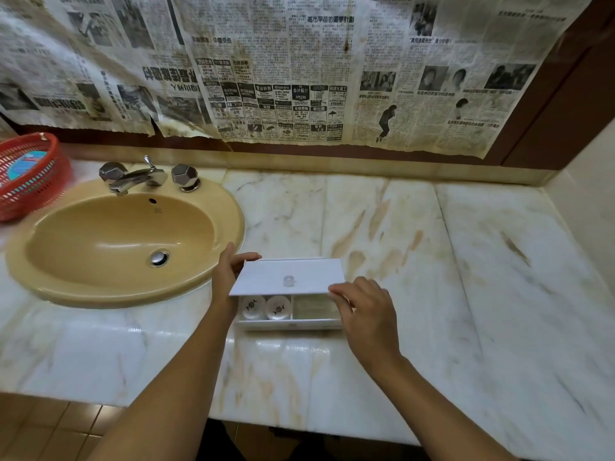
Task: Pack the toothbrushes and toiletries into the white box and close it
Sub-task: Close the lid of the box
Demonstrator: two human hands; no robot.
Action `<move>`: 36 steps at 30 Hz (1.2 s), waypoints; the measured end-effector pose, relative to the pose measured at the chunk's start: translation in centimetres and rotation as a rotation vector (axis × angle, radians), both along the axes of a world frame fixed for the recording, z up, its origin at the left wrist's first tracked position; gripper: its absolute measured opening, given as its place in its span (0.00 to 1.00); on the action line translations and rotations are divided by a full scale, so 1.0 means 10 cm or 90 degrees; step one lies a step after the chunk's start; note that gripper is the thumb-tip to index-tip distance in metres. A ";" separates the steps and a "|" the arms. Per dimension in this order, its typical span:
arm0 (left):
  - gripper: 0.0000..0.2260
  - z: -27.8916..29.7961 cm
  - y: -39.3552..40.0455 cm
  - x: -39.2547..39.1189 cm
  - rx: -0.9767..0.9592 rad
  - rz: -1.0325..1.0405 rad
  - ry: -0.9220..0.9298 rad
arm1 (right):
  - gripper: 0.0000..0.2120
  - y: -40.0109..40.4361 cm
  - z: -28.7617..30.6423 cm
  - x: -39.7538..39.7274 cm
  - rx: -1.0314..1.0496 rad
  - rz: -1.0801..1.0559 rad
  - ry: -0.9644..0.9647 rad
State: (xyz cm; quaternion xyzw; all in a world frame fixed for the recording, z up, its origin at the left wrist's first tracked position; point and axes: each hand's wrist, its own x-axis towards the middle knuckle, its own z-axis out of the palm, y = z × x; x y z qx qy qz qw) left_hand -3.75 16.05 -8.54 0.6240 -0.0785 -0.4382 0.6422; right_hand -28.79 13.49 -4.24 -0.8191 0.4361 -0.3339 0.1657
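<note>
A white box stands on the marble counter near its front edge. Its white lid, with a small clear knob, is tilted over the box and leaves the front strip uncovered. In that gap show two round white containers with dark floral prints on the left and a pale wrapped item on the right. My left hand grips the lid's left end, thumb on its back corner. My right hand holds the lid's front right corner over the box's right end. No toothbrushes show.
A tan oval sink with a chrome faucet lies to the left of the box. A red plastic basket stands at the far left. Newspaper covers the wall behind. The marble counter stretches to the right.
</note>
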 end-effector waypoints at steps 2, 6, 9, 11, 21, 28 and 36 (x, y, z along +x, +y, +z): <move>0.16 0.00 0.02 -0.01 0.021 -0.012 -0.018 | 0.06 0.07 -0.11 -0.05 0.015 0.000 0.011; 0.09 -0.03 0.10 -0.02 0.027 -0.053 -0.094 | 0.08 0.13 -0.27 -0.09 0.050 0.007 0.036; 0.10 -0.02 0.16 -0.05 0.019 -0.069 -0.108 | 0.09 0.15 -0.35 -0.10 0.063 0.005 0.045; 0.10 -0.03 0.18 -0.06 0.018 -0.059 -0.100 | 0.08 0.14 -0.36 -0.10 0.063 0.009 0.050; 0.17 -0.16 0.20 -0.11 0.030 0.012 -0.101 | 0.20 0.18 -0.29 0.05 0.370 -0.037 -0.038; 0.17 -0.07 -0.12 0.00 0.021 -0.001 -0.083 | 0.18 0.03 -0.22 0.27 0.374 -0.116 -0.148; 0.17 0.24 -1.15 0.33 -0.007 -0.041 -0.111 | 0.15 -0.83 -0.04 0.62 0.335 -0.153 -0.221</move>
